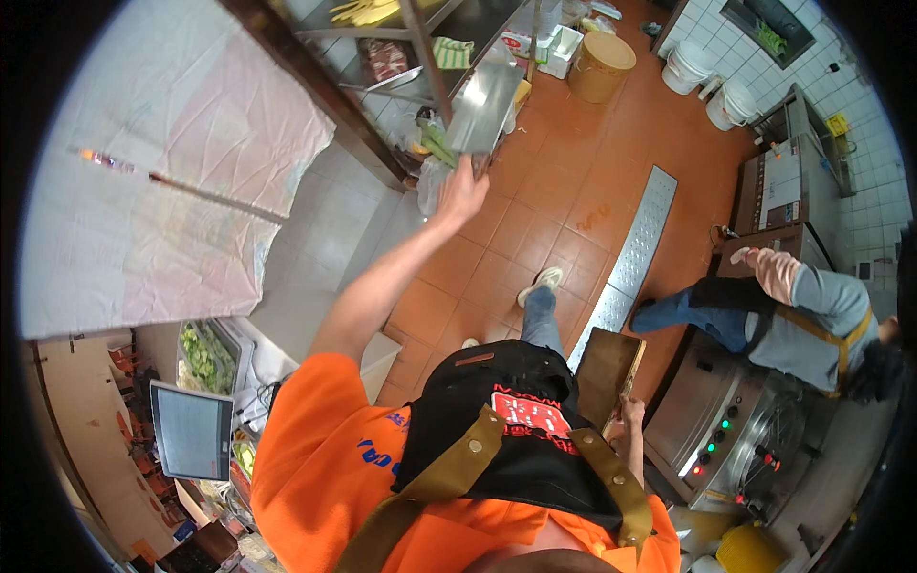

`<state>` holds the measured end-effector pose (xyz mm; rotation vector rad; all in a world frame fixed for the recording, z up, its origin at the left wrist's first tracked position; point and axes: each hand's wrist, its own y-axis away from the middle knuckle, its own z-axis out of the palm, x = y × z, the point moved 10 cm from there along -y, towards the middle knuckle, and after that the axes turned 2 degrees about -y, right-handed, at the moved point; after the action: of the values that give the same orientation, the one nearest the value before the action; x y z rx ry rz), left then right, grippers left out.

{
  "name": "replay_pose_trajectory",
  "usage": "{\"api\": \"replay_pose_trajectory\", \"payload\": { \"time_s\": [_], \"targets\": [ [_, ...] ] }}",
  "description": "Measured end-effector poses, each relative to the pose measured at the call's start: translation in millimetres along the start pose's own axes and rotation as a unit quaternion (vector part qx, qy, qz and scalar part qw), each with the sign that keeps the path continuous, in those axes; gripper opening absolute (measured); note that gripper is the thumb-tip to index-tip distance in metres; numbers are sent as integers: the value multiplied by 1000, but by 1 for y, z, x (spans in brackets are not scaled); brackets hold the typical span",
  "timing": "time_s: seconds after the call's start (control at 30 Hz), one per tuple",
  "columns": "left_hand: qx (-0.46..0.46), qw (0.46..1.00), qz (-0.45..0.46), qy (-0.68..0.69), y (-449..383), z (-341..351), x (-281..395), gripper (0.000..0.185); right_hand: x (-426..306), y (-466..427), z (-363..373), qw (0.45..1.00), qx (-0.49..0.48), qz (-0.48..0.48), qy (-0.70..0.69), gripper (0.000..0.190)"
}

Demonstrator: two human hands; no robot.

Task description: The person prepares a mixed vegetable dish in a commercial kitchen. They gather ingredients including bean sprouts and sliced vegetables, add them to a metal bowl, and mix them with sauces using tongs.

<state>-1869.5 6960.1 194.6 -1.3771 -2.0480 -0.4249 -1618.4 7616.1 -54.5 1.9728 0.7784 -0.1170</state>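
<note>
My left hand (461,192) reaches forward with its fingers closed round the handle end of a wide metal cleaver (486,107), whose shiny blade points away from me. Down by my side, my right hand (630,412) grips the edge of a brown wooden board (606,372), which hangs beside my black apron. Green vegetables (435,142) and a clear plastic bag lie close to the cleaver, at the foot of a metal shelf. A tray of raw meat (387,63) rests on that shelf beside a striped green cloth (453,53).
A co-worker (802,315) stands at the right by the steel cooking unit (716,430). A metal drain cover (637,229) crosses the tiled floor. Ahead stand a round tan tub (602,66) and white buckets (686,66). A fabric curtain (179,179) hangs at the left, near a screen (192,431).
</note>
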Motion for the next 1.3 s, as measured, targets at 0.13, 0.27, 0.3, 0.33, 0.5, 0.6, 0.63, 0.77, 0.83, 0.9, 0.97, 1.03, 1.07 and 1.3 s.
{"api": "replay_pose_trajectory", "payload": {
  "time_s": [0.13,0.27,0.3,0.33,0.5,0.6,0.63,0.77,0.83,0.9,0.97,1.03,1.07,1.3],
  "targets": [
    [18,998,-20,-48,-155,49,17,36,-35,-81,-9,995,-27,62,-75,32],
    [42,987,-132,-85,-283,72,-15,41,-94,-126,-11,972,-57,195,-115,31],
    [44,982,-162,-91,-310,83,-29,42,-95,-136,-14,964,-69,221,-131,31],
    [29,974,-200,-106,-338,92,-52,44,-99,-147,-15,955,-81,248,-144,31],
    [85,978,-149,-122,-485,100,-88,25,-211,-200,-42,987,-26,87,-135,37],
    [74,958,-221,-170,-519,119,-158,30,-309,-215,-79,996,-10,81,-29,35],
    [93,955,-236,-151,-529,130,-137,34,-296,-242,-81,996,-5,80,-48,36],
    [64,967,-234,-77,-544,152,-121,38,-376,-272,-112,984,36,173,10,32],
    [70,950,-254,-167,-560,144,-181,36,-436,-297,-135,993,80,79,40,32],
    [57,932,-181,-308,-576,139,-213,34,-470,-312,-146,991,105,81,17,32],
    [74,921,-35,-380,-585,162,-183,31,-489,-314,-184,983,153,103,-3,32],
    [56,889,-229,-392,-570,125,-165,29,-532,-342,-206,981,170,87,-13,32],
    [80,864,-247,-432,-568,117,-172,27,-546,-366,-219,978,203,52,13,32],
    [-15,947,-73,-312,-622,310,9,25,-650,-476,-343,956,291,27,-1,37]
  ]
}}
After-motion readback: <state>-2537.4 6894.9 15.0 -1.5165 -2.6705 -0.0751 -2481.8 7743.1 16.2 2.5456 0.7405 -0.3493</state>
